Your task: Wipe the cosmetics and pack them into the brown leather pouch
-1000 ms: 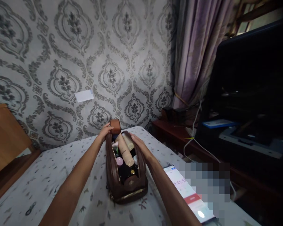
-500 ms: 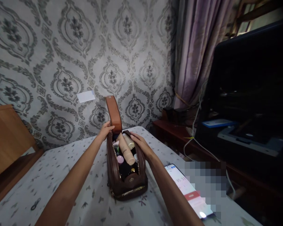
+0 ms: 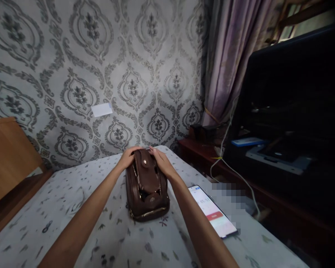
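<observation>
A brown leather bag lies on the patterned sheet in front of me. Its flap, with a round metal snap, is folded down over the mouth, and narrow gaps show along the zipper edges. My left hand curls its fingers round the far left corner, by the flap's hinge. On the opposite side my right hand grips the far right edge, its fingertips near the top of the flap. The flap hides what is inside the bag.
A lit phone lies on the sheet right of my right forearm. Beyond it are a white cable and a large black screen. A wooden panel stands at the left, and a patterned wall rises behind.
The flap, upright before with its tan inner side showing, has come down over the bag's mouth and covers the tubes and bottles. Both hands remain at the bag's far end.
</observation>
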Demonstrator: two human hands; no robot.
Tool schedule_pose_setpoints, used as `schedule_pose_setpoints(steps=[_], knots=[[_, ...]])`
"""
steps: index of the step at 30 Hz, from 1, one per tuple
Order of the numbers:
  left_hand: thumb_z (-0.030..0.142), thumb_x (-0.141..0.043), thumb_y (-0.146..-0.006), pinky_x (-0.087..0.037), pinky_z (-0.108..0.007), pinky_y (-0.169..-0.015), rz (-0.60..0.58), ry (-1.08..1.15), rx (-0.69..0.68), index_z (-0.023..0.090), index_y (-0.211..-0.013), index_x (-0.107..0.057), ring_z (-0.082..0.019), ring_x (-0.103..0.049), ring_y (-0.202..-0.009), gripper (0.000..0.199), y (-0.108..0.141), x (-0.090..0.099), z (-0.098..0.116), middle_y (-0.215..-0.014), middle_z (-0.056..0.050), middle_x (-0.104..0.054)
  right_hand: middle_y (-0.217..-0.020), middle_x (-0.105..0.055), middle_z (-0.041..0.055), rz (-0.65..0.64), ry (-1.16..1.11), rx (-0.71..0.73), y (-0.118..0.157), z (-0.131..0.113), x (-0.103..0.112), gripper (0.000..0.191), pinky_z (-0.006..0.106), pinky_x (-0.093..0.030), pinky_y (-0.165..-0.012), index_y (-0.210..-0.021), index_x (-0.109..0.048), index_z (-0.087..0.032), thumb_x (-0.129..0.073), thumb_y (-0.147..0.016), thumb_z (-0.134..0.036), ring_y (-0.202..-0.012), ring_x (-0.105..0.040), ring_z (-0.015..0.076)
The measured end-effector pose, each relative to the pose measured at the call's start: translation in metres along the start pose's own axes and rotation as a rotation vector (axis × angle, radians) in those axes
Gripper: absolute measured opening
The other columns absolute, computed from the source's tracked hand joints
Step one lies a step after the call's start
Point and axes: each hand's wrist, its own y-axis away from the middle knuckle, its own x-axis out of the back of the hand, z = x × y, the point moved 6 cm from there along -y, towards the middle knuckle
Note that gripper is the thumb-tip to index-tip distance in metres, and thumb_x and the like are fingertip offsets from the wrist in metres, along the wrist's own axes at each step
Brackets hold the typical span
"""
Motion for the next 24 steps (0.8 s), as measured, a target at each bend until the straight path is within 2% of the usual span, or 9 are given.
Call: schedule_pose_setpoints(steps=[2, 6, 11, 16, 21, 24], knots=[[0.023, -0.059, -0.076, -0.04, -0.041, -0.108, -0.01, -0.028, -0.016, 0.024, -0.098, -0.077, -0.028, -0.062, -0.111, 0.028, 0.007, -0.001, 0.006, -0.11, -0.003, -0.075, -0.126, -0.067, 0.0079, -0.01, 0.032, 0.01, 0.004, -0.003, -0.002, 0.07, 0.049, -0.036, -0.111, -0.12, -0.07, -0.022, -0.039, -0.085, -0.075, -0.12, -0.06, 0.029], [0.022, -0.058, -0.078, -0.033, -0.042, -0.113, -0.032, -0.08, -0.049, 0.024, -0.107, -0.075, -0.029, -0.056, -0.122, 0.034, 0.021, -0.008, 0.02, -0.12, -0.004, -0.071, -0.13, -0.065, 0.0054, -0.021, 0.058, 0.024, 0.013, -0.006, -0.002, 0.063, 0.044, -0.03, -0.116, -0.112, -0.073, -0.024, -0.05, -0.08, -0.073, -0.13, -0.052, 0.0274], [0.019, -0.057, -0.079, -0.025, -0.046, -0.117, -0.037, -0.128, -0.061, 0.024, -0.115, -0.072, -0.03, -0.047, -0.132, 0.04, 0.043, -0.013, 0.035, -0.131, -0.005, -0.064, -0.135, -0.061, 0.0058, -0.003, 0.087, 0.031, 0.029, -0.006, 0.0, 0.062, 0.043, -0.028, -0.117, -0.116, -0.072, -0.024, -0.05, -0.082, -0.072, -0.133, -0.048, 0.0263], [0.018, -0.056, -0.078, -0.02, -0.051, -0.118, -0.057, -0.267, -0.078, 0.027, -0.126, -0.065, -0.031, -0.036, -0.14, 0.049, 0.074, -0.016, 0.049, -0.144, -0.005, -0.053, -0.144, -0.053, 0.0102, 0.066, 0.185, 0.032, 0.059, -0.013, -0.002, 0.061, 0.045, -0.025, -0.118, -0.123, -0.068, -0.021, -0.051, -0.085, -0.066, -0.139, -0.04, 0.0279], [0.031, -0.048, -0.093, -0.015, -0.052, -0.12, -0.017, -0.303, -0.127, 0.031, -0.137, -0.054, -0.03, -0.022, -0.147, 0.044, 0.112, -0.025, 0.069, -0.154, -0.004, -0.039, -0.147, -0.047, 0.0129, 0.157, 0.303, 0.039, 0.09, -0.021, -0.008, 0.057, 0.047, -0.025, -0.118, -0.13, -0.062, -0.019, -0.049, -0.09, -0.058, -0.141, -0.036, 0.0278], [0.043, -0.057, -0.091, -0.016, -0.053, -0.119, 0.006, -0.355, -0.134, 0.033, -0.142, -0.046, -0.032, -0.017, -0.149, 0.054, 0.129, -0.032, 0.074, -0.158, -0.005, -0.032, -0.147, -0.046, 0.0149, 0.217, 0.373, 0.075, 0.1, -0.021, -0.013, 0.053, 0.05, -0.027, -0.117, -0.131, -0.059, -0.018, -0.045, -0.093, -0.052, -0.14, -0.037, 0.0282]])
